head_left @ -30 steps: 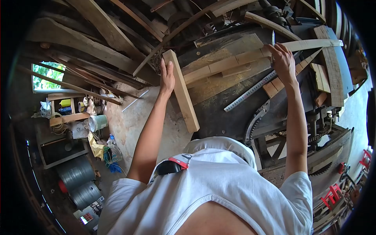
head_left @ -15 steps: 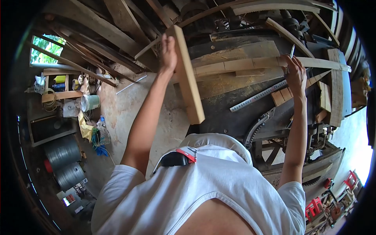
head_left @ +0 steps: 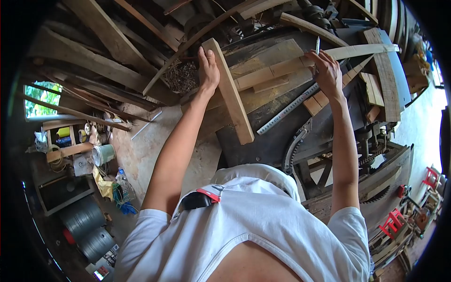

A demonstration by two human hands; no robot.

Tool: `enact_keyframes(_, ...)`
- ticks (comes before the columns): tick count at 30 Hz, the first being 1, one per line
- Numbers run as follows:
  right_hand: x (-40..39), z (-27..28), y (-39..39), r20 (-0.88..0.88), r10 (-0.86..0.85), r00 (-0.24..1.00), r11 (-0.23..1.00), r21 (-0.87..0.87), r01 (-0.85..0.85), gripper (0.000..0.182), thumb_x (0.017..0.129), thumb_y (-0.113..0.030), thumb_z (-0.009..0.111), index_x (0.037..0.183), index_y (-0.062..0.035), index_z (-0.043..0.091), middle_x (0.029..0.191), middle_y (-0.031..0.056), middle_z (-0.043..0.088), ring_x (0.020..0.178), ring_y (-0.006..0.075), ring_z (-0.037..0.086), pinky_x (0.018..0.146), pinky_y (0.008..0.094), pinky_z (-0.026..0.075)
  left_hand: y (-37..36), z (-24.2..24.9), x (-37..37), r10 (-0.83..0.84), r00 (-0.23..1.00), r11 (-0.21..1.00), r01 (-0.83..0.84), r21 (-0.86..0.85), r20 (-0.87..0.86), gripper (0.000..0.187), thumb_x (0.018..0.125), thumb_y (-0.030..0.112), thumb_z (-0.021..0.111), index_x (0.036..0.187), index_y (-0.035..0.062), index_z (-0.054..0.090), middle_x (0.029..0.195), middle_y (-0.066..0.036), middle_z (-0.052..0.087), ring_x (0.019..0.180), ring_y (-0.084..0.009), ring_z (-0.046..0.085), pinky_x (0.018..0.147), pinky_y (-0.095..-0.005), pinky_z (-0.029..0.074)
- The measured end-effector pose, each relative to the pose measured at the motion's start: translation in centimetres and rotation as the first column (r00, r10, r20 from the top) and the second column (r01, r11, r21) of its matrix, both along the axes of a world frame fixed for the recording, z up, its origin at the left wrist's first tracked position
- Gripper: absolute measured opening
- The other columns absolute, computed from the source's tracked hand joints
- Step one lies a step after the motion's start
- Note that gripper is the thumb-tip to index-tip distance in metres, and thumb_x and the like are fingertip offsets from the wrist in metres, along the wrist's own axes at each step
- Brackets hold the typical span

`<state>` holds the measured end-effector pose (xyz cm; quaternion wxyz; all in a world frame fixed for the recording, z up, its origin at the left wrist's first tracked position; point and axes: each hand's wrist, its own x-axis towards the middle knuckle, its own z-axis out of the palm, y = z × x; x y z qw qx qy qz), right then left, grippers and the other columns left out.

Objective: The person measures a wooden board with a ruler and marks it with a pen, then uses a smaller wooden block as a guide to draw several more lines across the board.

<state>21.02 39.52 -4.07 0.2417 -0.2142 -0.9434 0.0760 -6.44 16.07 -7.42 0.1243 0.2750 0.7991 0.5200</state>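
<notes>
Left hand (head_left: 209,70) against wooden block (head_left: 231,94)

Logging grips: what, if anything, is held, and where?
Right hand: pen-like tool, by its near end. Left hand: on the beam near its far end, grip unclear.

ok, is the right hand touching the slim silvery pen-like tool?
Touching. The head view shows the right hand gripping the slim silvery pen-like tool, its upper end sticking out past the fingers.

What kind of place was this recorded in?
Probably a woodworking workshop: long boards stand stacked, a steel ruler lies on the dark worktable, and a toothed saw blade shows below.
</notes>
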Motion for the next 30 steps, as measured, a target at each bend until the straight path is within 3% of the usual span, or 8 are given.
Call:
enact_keyframes(17,0.4,-1.3,-0.2,-0.053,-0.048,0.997,0.999,0.002,0.048,0.042,0.077,-0.001,0.065,0.116,-0.0165,0.066,0.118,0.0055,0.067,0.121,0.0292,0.057,0.099,0.0429,0.045,1.1,-2.9,-1.6,-0.046,0.998,0.996,0.042,-0.083,-0.042,0.074,0.105,0.048,0.029,0.151,-0.0080,0.014,0.157,-0.029,0.018,0.147,-0.0376,0.020,0.119,-0.0397,0.021)
enact_keyframes(24,0.5,-2.3,0.1,-0.042,-0.044,0.998,0.999,0.024,0.045,0.049,0.077,0.001,0.064,0.122,-0.0178,0.064,0.126,0.0061,0.065,0.125,0.0290,0.055,0.103,0.0428,0.044,1.0,2.1,1.3,0.001,0.996,0.994,0.009,-0.111,0.092,0.079,0.103,0.052,0.033,0.152,-0.0066,0.011,0.157,-0.029,0.020,0.146,-0.0372,0.024,0.118,-0.0392,0.023)
enact_keyframes(27,0.2,-1.5,-0.8,-0.079,-0.058,0.995,0.998,0.005,0.058,0.053,0.076,0.002,0.065,0.125,-0.0176,0.062,0.126,0.0068,0.065,0.125,0.0289,0.055,0.104,0.0428,0.043,0.9,1.4,0.6,-0.068,0.985,0.994,0.081,-0.073,0.161,0.087,0.100,0.057,0.040,0.152,-0.0068,0.014,0.156,-0.030,0.022,0.144,-0.0375,0.027,0.117,-0.0395,0.026)
enact_keyframes(29,-0.3,1.7,-3.2,-0.170,-0.121,0.978,0.992,0.014,0.126,0.054,0.078,0.001,0.066,0.128,-0.0173,0.061,0.125,0.0071,0.065,0.124,0.0305,0.055,0.103,0.0420,0.043,1.0,0.7,0.5,0.061,0.995,0.986,-0.048,-0.159,0.075,0.092,0.096,0.061,0.045,0.151,-0.0072,0.017,0.153,-0.030,0.028,0.141,-0.0387,0.033,0.114,-0.0401,0.030)
enact_keyframes(30,-0.6,3.4,-4.5,-0.269,-0.090,0.959,0.992,0.059,0.109,0.048,0.083,-0.005,0.068,0.129,-0.0168,0.061,0.113,0.0089,0.067,0.111,0.0311,0.060,0.093,0.0397,0.047,1.1,1.1,0.7,0.071,0.995,0.985,-0.058,-0.165,0.072,0.091,0.096,0.062,0.045,0.150,-0.0074,0.019,0.151,-0.031,0.032,0.138,-0.0400,0.037,0.112,-0.0401,0.033)
